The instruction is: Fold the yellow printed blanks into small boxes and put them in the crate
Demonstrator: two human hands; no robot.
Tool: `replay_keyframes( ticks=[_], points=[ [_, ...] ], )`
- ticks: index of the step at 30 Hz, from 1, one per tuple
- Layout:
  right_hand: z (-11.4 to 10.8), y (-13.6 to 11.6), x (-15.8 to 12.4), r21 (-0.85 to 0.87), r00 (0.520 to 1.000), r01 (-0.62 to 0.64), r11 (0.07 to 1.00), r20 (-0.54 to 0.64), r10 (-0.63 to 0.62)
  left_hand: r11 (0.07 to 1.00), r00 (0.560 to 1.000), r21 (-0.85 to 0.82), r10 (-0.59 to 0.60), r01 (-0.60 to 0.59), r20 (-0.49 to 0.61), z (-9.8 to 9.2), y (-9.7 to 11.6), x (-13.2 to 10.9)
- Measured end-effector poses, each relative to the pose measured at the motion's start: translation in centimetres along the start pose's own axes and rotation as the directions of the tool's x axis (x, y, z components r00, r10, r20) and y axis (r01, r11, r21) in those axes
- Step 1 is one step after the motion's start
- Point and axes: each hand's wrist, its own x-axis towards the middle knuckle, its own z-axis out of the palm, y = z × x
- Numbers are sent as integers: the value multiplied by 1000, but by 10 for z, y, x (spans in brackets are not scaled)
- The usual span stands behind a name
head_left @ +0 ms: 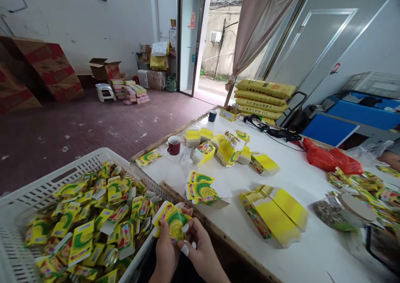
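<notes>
My left hand (167, 249) is wrapped round a yellow and green printed packet (173, 221), held just over the near edge of the white table. At the packet's right side my right hand (198, 243) pinches its edge, with pale wrappings visible on a thumb and a finger. Left of my hands, a white plastic basket (103, 153) holds many similar small yellow-green packets (81, 239). Beyond my hands on the table lie flat printed cartons (201, 188). Further right are stacks of folded yellow cartons (275, 212).
A dark red mug (174, 145) and a dark blue mug (212, 116) stand along the table's left edge. More carton stacks (229, 149) lie mid-table. At right are a red plastic bag (331, 157), a jar (333, 212) and loose packets. Yellow sacks (262, 96) are piled behind.
</notes>
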Motion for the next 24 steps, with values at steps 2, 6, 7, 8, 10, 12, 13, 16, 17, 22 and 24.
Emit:
replay_keyframes(
  ticks=[2, 6, 7, 8, 10, 12, 13, 16, 17, 22, 24],
  points=[
    [7, 11, -1, 41, 1000, 15, 999, 11, -15, 996, 999, -85, 36, -37, -15, 4, 8, 1],
    [17, 45, -1, 91, 999, 18, 996, -32, -15, 989, 988, -76, 123, -131, -92, 1, 12, 12],
    [18, 51, -1, 70, 999, 22, 997, -42, -19, 990, 985, -32, 134, -138, -104, -2, 11, 15],
    [17, 55, 0, 43, 999, 27, 999, -48, -25, 990, 984, 21, 141, -139, -105, -6, 8, 17],
    [13, 56, 1, -12, 997, 38, 999, -69, -39, 984, 985, 119, 141, -130, -96, -13, 1, 19],
    [4, 48, 1, -43, 993, 54, 998, -100, -59, 980, 989, 163, 125, -112, -74, -19, -5, 18],
    [0, 43, 1, -48, 991, 66, 997, -112, -71, 981, 992, 167, 114, -103, -60, -21, -7, 16],
    [-11, 36, 1, -41, 991, 72, 997, -112, -76, 981, 994, 176, 94, -84, -50, -24, -7, 12],
    [-12, 37, 1, -41, 992, 63, 997, -110, -67, 978, 993, 193, 91, -77, -68, -23, -5, 11],
    [-23, 44, -4, -202, 975, 100, 974, -174, -136, 955, 997, 295, 41, -21, -61, -25, 16, 16],
    [-33, 37, -8, -350, 976, 129, 928, -121, -182, 963, 1000, 267, 24, -23, 3, -34, 29, 23]
  ],
)
